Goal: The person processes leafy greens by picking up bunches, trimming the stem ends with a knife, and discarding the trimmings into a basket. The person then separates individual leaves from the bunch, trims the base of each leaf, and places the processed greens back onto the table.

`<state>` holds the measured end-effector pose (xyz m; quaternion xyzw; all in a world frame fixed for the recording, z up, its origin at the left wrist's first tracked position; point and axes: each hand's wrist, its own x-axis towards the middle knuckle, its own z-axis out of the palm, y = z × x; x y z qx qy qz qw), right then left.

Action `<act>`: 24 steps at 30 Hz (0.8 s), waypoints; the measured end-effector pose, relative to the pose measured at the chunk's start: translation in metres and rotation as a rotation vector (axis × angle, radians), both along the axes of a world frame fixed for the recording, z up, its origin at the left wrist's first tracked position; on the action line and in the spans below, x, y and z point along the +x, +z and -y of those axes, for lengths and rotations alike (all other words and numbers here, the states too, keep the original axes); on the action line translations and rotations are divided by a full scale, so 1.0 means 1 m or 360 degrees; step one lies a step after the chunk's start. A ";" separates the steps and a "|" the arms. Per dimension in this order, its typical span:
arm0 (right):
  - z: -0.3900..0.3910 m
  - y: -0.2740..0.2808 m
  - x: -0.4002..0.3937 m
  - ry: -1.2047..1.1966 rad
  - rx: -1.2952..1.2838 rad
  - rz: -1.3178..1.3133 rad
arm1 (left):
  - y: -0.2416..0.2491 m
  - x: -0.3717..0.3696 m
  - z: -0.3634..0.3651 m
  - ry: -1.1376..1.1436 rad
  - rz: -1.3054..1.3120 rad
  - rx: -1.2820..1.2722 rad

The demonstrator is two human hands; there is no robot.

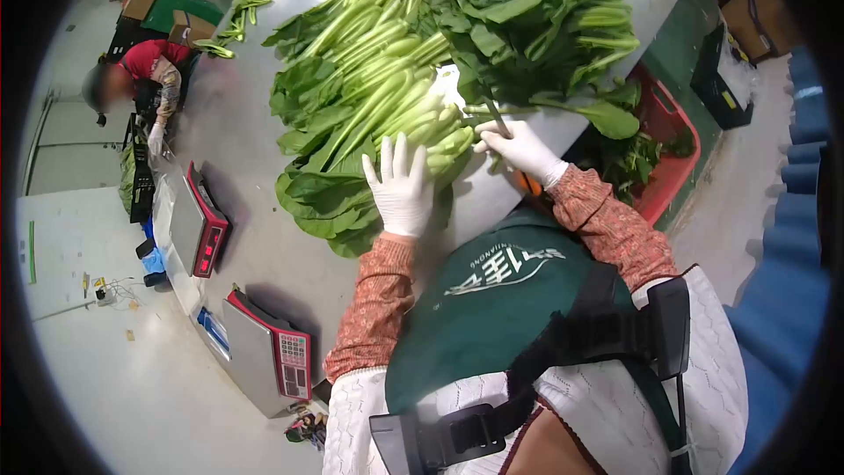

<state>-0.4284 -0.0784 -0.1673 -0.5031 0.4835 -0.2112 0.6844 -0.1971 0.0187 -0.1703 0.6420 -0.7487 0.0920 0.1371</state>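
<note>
My left hand (400, 191), in a white glove, lies with fingers spread on the near end of a long row of leafy green vegetables (387, 92). Its fingertips touch the pale stalks. Closed around a knife (496, 114), my right hand (519, 151) is also gloved and rests by the cut stalk ends. The dark, narrow blade points away from me, and the grip is hidden by my fingers. A loose leafy stem (602, 114) lies just beyond my right hand. Another large pile of greens (519, 22) is stacked behind it.
The metal table (255, 114) carries two red-trimmed scales (293, 361) on the left. A red crate (681, 136) with leaves stands by the table's right edge. A black crate (723, 79) is farther right. Across the table a person in red (145, 62) bends over.
</note>
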 end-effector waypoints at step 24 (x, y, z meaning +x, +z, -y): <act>-0.069 0.075 0.008 -0.0066 -0.1483 -0.0373 | 0.121 -0.051 -0.027 -0.0231 -0.0644 -0.0083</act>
